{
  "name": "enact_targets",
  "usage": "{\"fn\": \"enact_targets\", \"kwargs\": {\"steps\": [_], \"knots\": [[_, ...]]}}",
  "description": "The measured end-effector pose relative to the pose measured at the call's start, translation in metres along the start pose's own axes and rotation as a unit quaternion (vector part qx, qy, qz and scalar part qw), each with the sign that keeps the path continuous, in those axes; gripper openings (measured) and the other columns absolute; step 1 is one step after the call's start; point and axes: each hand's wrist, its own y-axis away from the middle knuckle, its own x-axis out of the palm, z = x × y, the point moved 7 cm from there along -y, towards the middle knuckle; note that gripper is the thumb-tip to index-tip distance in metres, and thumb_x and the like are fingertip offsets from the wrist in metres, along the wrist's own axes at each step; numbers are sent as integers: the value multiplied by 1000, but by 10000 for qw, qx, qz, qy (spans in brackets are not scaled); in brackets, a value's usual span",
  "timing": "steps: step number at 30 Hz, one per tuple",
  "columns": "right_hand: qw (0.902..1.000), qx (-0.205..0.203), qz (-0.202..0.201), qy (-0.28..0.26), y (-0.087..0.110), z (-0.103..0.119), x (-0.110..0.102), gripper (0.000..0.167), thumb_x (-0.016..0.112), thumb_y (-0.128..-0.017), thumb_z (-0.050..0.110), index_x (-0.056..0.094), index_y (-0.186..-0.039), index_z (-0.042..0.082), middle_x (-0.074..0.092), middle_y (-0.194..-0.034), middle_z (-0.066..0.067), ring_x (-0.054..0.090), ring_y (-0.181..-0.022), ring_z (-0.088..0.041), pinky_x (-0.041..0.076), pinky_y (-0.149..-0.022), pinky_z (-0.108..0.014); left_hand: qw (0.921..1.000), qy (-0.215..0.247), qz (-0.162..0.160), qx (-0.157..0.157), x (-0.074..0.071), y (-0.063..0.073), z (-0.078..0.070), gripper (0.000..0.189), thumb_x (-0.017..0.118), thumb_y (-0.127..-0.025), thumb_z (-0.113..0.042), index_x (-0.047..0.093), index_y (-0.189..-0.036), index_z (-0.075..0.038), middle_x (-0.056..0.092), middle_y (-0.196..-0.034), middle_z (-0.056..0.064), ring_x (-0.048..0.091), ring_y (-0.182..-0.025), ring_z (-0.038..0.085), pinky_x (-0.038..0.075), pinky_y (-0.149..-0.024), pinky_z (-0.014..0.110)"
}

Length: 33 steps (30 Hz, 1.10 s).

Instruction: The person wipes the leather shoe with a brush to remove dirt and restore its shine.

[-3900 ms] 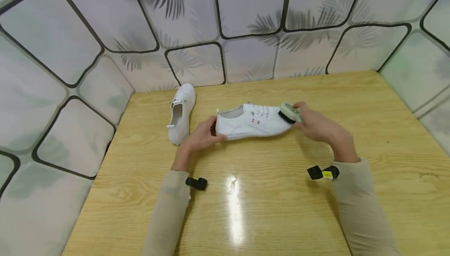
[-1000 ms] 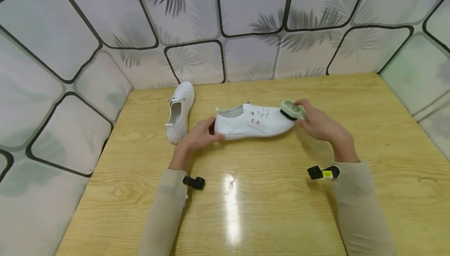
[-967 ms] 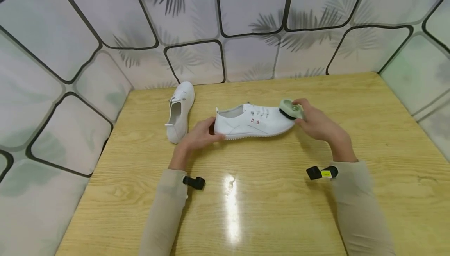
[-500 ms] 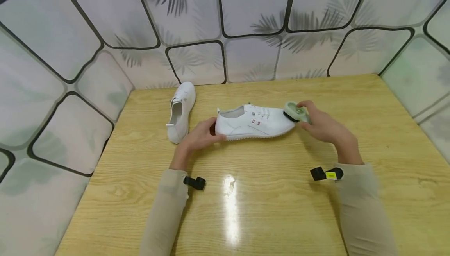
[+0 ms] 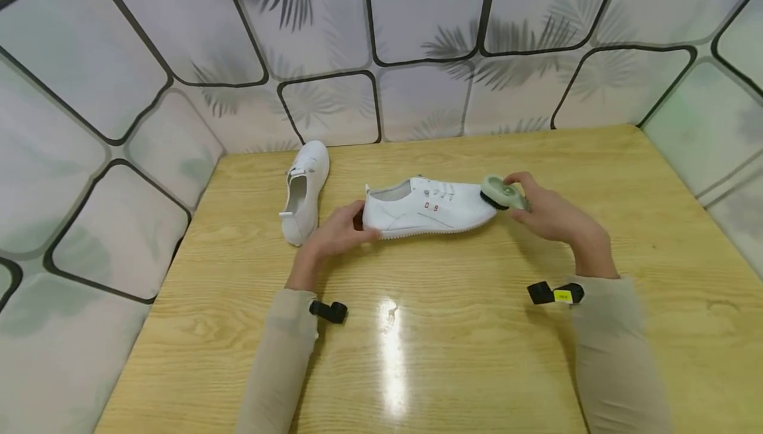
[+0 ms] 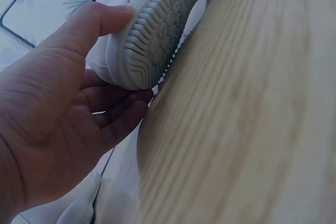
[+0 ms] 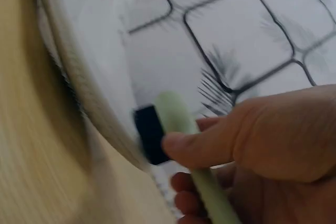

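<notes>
A white lace-up shoe (image 5: 426, 209) with small red letters on its side lies lengthwise in the middle, toe to the right. My left hand (image 5: 340, 230) grips its heel, and in the left wrist view the thumb presses the ridged sole (image 6: 157, 30) edge while the fingers curl behind the heel. My right hand (image 5: 551, 215) holds a pale green brush (image 5: 501, 192) with dark bristles by its handle. The bristles (image 7: 150, 135) are against the shoe's toe. In the right wrist view the thumb lies along the brush's green back.
Another white shoe (image 5: 305, 192) stands on the table (image 5: 465, 328) to the left, its toe towards the back wall. A patterned fabric wall (image 5: 426, 99) closes off the back and both sides. Black wrist cameras sit on both cuffs.
The brush and my right hand shift back and forth slightly over the shoe's toe, now a little right of where they were a second ago. My left hand keeps its hold on the heel.
</notes>
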Motion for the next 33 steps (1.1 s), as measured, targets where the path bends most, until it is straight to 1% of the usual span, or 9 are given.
{"fn": "enact_targets", "kwargs": {"steps": [3, 7, 12, 15, 20, 23, 27, 29, 33], "knots": [[9999, -73, -69, 9, -8, 9, 4, 56, 50, -104, 19, 19, -150, 11, 60, -110, -31, 59, -87, -35, 44, -80, -51, 10000, 31, -33, 19, -1, 1, 0, 46, 75, -89, -32, 56, -124, -9, 61, -104, 5, 54, -91, 18, 46, -80, 33], [9993, -180, 257, -212, -4, 14, 9, 55, 53, -103, 19, 23, -148, 13, 53, -129, -32, 58, -106, -38, 45, -89, -52, 10000, -6, 39, 63, 1, 0, 0, 45, 74, -89, -32, 56, -122, -10, 62, -103, 4, 55, -91, 18, 46, -80, 33], [9998, 97, 148, -117, 0, 1, 4, 55, 51, -103, 14, 19, -148, 10, 58, -89, -19, 51, -70, -26, 42, -66, -41, 10000, -38, 63, 43, 0, 0, -2, 48, 74, -88, -33, 55, -126, -10, 62, -107, 4, 55, -93, 18, 46, -82, 33], [9997, 119, -193, 31, -6, 1, 2, 57, 48, -104, 12, 16, -150, 5, 57, -87, -24, 52, -71, -31, 44, -67, -46, 10000, -25, 44, 4, -1, 1, -1, 51, 74, -88, -33, 54, -128, -9, 62, -110, 4, 55, -95, 18, 47, -84, 34], [9999, -134, -32, 53, -8, 9, 8, 56, 53, -103, 16, 21, -148, 6, 53, -126, -38, 58, -106, -43, 43, -91, -58, 10000, -22, 63, 21, 0, 2, -2, 53, 74, -89, -32, 53, -131, -9, 62, -113, 4, 56, -97, 18, 47, -85, 34], [9997, -32, 222, 52, 1, 6, 7, 55, 54, -103, 18, 22, -147, 11, 59, -115, -31, 60, -86, -35, 46, -79, -51, 9999, 22, 93, 50, 1, 2, -3, 52, 74, -89, -32, 53, -131, -9, 63, -113, 4, 56, -98, 18, 47, -86, 34], [9999, 96, 5, 38, 2, 1, 3, 56, 50, -103, 14, 18, -148, 8, 59, -94, -24, 52, -70, -28, 42, -67, -44, 10000, 52, 74, 15, -1, 1, -2, 51, 74, -89, -32, 53, -131, -10, 62, -113, 4, 56, -98, 18, 47, -86, 34], [9999, 19, -100, 10, -4, 3, 4, 57, 50, -104, 14, 17, -150, 6, 60, -97, -29, 55, -74, -31, 44, -71, -47, 10000, 39, 45, 1, -2, 1, -2, 50, 74, -89, -32, 54, -129, -10, 62, -111, 4, 56, -96, 18, 47, -85, 34], [9997, -209, 18, -113, -5, 14, 8, 57, 54, -103, 18, 22, -149, 9, 52, -128, -36, 58, -106, -42, 43, -91, -57, 10000, 5, 15, 53, -1, 1, -2, 46, 74, -89, -31, 56, -125, -10, 62, -106, 4, 55, -93, 18, 47, -82, 34]]}}
